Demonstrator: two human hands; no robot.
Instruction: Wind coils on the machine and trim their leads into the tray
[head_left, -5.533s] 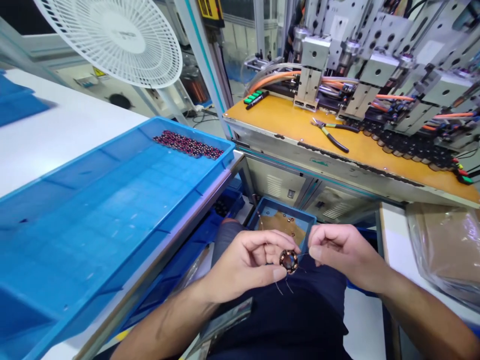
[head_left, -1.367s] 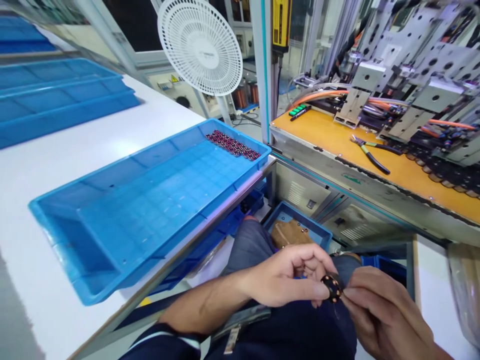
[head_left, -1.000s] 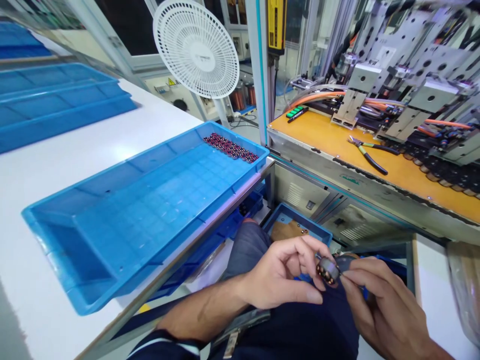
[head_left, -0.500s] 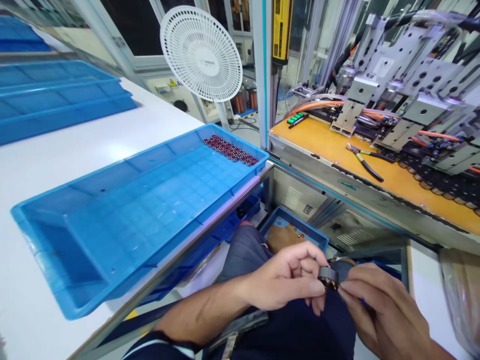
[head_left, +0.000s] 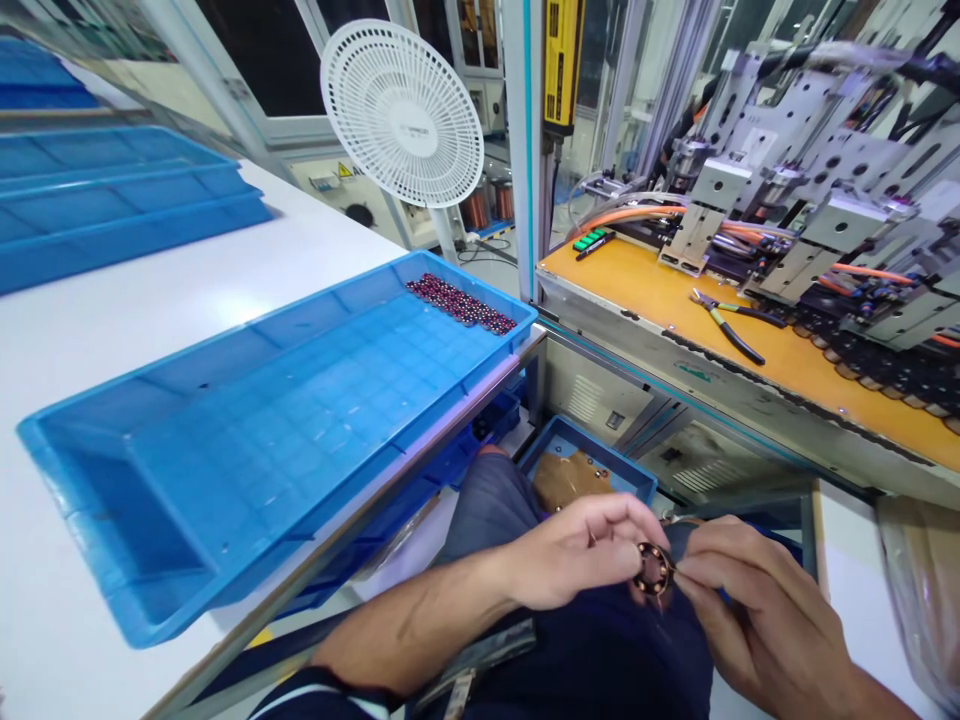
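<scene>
Where the blue tray [head_left: 285, 420] is taken as the reference, what carries it? — Trainee

White table [head_left: 150, 300]. The tray lies along the table's front edge. To the right of the tray, across a gap, stands a machine bench with an orange worktop [head_left: 645, 290]. Behind the tray's far end stands a white fan [head_left: 403, 112], upright. — Technician

And the smaller items? — Trainee

A small blue bin [head_left: 600, 450] sits lower than the tray, below its right end and beside the person's knee. A row of dark red parts [head_left: 461, 300] lies inside the tray, along its far right corner. The pliers [head_left: 731, 318] lie flat on the worktop, well to the right of the tray. — Technician

Position and grip of the hands? — Trainee

Both hands are below the tray and to its right, over the lap. The left hand [head_left: 577, 565] pinches the wound ring [head_left: 652, 570] between thumb and fingers by its left side. On the right hand [head_left: 757, 610], thumb and forefinger are pressed together on the ring's right edge. — Technician

Location of the ring? — Trainee

It sits between the two hands, its open face towards the camera, with copper windings around the rim. It is lower than the tray and to its right, just on the near side of the small blue bin. — Technician
</scene>
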